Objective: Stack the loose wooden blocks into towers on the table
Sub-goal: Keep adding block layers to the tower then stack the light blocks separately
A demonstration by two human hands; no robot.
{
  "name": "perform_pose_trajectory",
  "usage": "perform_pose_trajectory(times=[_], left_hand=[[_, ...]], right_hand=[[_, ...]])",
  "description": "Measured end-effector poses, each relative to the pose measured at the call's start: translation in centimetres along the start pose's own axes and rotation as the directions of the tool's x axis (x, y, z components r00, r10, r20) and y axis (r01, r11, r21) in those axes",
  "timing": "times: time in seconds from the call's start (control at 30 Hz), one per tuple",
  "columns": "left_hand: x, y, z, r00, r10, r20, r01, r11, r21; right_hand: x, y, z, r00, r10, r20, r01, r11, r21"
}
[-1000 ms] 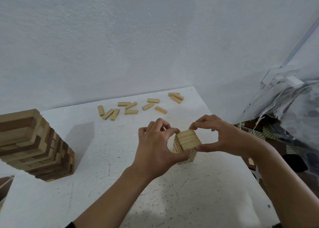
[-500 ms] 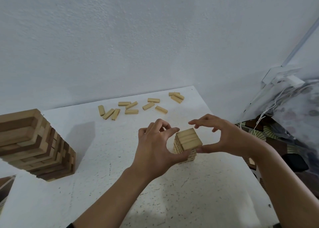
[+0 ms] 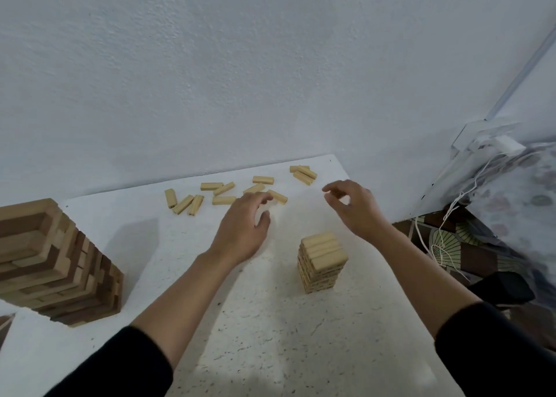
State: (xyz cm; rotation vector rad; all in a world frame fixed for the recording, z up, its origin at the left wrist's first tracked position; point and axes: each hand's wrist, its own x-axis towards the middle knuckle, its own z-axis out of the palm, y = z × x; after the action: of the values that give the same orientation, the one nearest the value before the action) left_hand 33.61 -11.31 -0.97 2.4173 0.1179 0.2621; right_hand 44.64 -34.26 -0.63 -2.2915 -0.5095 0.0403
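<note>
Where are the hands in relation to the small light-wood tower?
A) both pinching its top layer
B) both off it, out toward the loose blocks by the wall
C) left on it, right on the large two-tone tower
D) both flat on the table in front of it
B: the left hand and the right hand are beyond the small tower, touching none of it and reaching toward the scattered loose blocks.

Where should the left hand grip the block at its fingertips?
From above, with the left hand: pinch the block across its long sides at mid-length. It lies flat on the table, and both long sides look free.
</note>
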Motion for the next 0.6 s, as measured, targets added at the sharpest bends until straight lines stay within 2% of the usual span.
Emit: perform_pose_trajectory(times=[0.13,0.23,0.37,0.47,0.6], left_hand=[[2.4,-0.8,2.6,0.966,0.091,0.242,-0.162,0.942,0.294],[2.6,-1.2,3.7,0.955,0.035,0.294,-0.15,0.913,0.379],[2.0,-2.1,3.9,0.973,0.09,0.213,-0.174,0.891,0.419],[1.7,-2.5,3.7,0.974,0.1,0.204,-0.172,0.91,0.377],[1.1,-2.8,3.0,0.976,0.136,0.169,-0.187,0.925,0.33]], right_hand=[[4.4,1.1,2.6,0.985,-0.127,0.12,0.162,0.919,-0.358],[6.5,1.2,3.5,0.966,-0.128,0.225,0.224,0.852,-0.474],[7.5,1.2,4.3,0.953,-0.06,0.298,0.209,0.841,-0.5],[7.2,1.4,4.6,0.961,-0.124,0.246,0.227,0.864,-0.45],[6.6,1.0,4.3,0.951,-0.152,0.269,0.259,0.868,-0.424]])
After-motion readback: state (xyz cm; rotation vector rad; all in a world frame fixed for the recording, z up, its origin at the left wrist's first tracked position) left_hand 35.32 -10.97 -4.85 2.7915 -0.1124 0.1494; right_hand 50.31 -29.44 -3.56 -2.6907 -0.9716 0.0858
